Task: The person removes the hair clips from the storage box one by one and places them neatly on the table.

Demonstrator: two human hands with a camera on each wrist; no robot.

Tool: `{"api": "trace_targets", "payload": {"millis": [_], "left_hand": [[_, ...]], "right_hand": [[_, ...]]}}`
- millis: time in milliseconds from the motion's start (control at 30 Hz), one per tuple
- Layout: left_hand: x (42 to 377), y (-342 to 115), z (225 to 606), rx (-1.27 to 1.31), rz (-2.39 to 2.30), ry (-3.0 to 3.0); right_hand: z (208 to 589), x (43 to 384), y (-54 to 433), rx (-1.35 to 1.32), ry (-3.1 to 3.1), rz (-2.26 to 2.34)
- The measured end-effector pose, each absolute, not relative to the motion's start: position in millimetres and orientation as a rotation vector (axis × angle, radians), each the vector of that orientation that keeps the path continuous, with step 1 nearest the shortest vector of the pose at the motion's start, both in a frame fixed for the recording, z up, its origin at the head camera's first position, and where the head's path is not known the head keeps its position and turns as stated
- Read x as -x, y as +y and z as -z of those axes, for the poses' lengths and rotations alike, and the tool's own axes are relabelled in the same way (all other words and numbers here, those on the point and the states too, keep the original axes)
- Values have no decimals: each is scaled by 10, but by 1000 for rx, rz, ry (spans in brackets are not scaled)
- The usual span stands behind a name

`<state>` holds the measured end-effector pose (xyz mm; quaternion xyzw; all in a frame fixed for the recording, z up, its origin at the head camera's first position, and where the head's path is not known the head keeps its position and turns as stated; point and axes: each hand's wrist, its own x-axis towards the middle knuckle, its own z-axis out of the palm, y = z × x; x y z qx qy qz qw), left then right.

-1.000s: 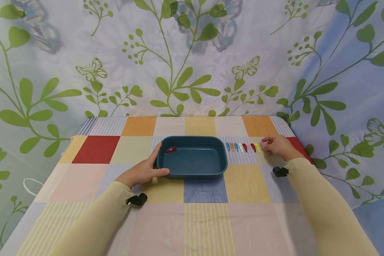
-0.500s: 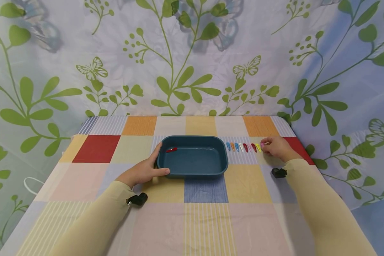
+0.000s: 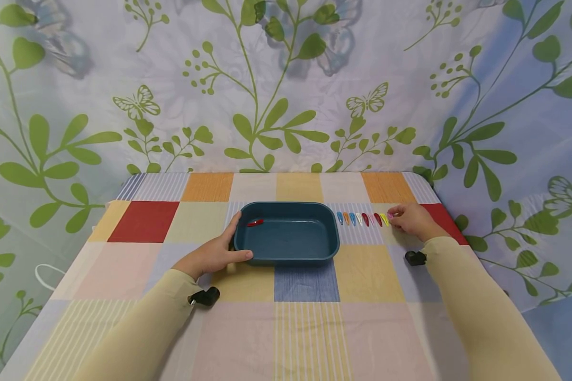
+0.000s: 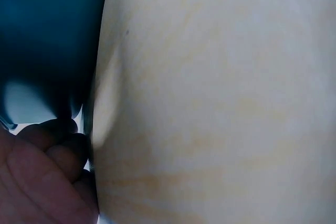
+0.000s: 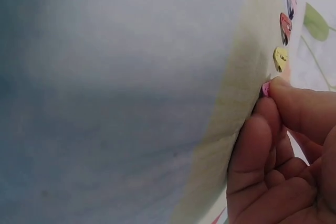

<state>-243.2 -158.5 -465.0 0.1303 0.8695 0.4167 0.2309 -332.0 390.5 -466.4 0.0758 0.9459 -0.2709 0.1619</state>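
Observation:
My left hand lies against the left end of a dark teal plastic tray, its thumb stretched along the front rim and its forefinger along the left wall. In the left wrist view, some fingers bend beside the tray's wall. A red snap hair clip lies in the tray. Over at the right, my right hand pinches a pink hair clip between thumb and forefinger, at the end of a row. Beside it lies a yellow hair clip; much of the pink one is hidden by fingertips.
Between the tray and my right hand runs a row of several hair clips, among them a blue clip, an orange clip and a white clip. A patchwork cloth covers the table. Behind hangs a leaf-patterned curtain.
Over the last second my right hand shifts slightly left, toward the yellow clip, with the pink clip at its fingertips. My left hand and the tray stay in place.

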Motion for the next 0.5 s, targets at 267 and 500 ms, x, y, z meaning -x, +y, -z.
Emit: {"api": "trace_targets", "payload": {"millis": [267, 500], "left_hand": [[2435, -1581, 4636, -356, -1152, 2387], [2434, -1584, 4641, -361, -1160, 2385]], "right_hand": [[4645, 3286, 3890, -220, 2717, 689], [4639, 3256, 3926, -189, 2711, 668]]}}
